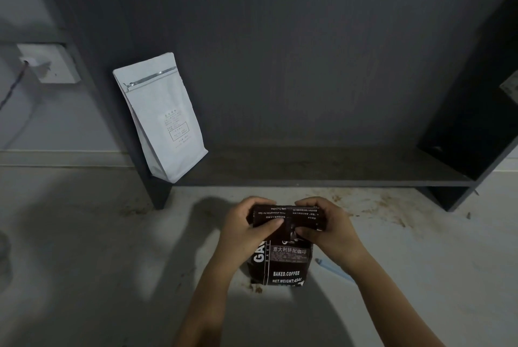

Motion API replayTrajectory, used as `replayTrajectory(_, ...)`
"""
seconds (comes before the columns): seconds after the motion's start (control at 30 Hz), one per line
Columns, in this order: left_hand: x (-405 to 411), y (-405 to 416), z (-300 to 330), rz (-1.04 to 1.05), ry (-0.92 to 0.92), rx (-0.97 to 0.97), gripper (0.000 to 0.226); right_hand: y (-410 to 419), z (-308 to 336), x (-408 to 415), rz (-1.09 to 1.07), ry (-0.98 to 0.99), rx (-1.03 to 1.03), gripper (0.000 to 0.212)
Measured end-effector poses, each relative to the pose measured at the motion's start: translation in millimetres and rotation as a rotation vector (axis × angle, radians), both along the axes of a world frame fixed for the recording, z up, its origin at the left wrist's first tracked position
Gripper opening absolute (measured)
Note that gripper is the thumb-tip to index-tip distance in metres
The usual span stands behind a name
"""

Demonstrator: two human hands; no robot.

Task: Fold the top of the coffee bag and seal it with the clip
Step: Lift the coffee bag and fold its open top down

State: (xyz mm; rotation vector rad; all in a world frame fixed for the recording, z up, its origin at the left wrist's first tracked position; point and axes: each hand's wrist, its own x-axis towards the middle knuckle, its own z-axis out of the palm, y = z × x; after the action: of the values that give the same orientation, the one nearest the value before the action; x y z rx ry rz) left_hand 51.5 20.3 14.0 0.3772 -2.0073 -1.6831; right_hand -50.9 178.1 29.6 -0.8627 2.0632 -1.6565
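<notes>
A dark brown coffee bag (283, 265) with white lettering stands upright on the pale floor in front of me. Its top is folded over toward me, showing upside-down print. My left hand (246, 226) grips the left end of the fold, thumb pressed on the flap. At the right end, my right hand (326, 226) pinches the fold the same way. A light blue clip (332, 268) lies on the floor just right of the bag, partly hidden under my right forearm.
A white zip-top coffee pouch (162, 119) leans upright at the left end of a dark low shelf (308, 175). Spilled coffee grounds (372, 203) streak the floor right of the bag. A wall socket (47, 63) with a cable sits at far left.
</notes>
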Motion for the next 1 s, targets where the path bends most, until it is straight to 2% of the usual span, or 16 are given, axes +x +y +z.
replayTrajectory(0.13,-2.4,2.2,-2.9,0.051,0.026,-0.049,0.019,-0.2,-3.5,4.8,-0.036,-0.036,-0.081,0.045)
replayTrajectory(0.3,-6.5,7.8,-8.7,0.124,0.034,-0.084,0.019,-16.5,-12.1,17.1,-0.165,-0.087,-0.185,0.043)
replayTrajectory(0.43,-7.8,9.1,-13.9,0.161,0.066,-0.066,0.01,-24.0,-13.0,17.2,-0.21,-0.089,-0.186,0.024)
replayTrajectory(0.5,-8.2,7.9,-15.6,0.153,0.088,-0.063,0.009,-23.8,-14.3,16.7,-0.212,-0.108,-0.191,0.021)
replayTrajectory(0.7,-10.8,13.4,-17.9,0.124,0.131,-0.032,0.017,-23.3,-15.5,15.0,-0.254,-0.111,-0.213,0.026)
replayTrajectory(0.8,-12.1,13.0,-16.2,0.119,0.129,-0.04,0.02,-23.4,-12.8,14.6,-0.23,-0.115,-0.239,0.019)
replayTrajectory(0.9,-13.7,14.2,-14.6,0.164,0.155,-0.046,0.027,-24.1,-11.2,15.7,-0.172,-0.136,-0.278,0.01)
replayTrajectory(1.0,-15.3,15.8,-13.5,0.226,0.161,-0.073,0.025,-26.4,-11.3,15.3,-0.189,-0.139,-0.29,0.017)
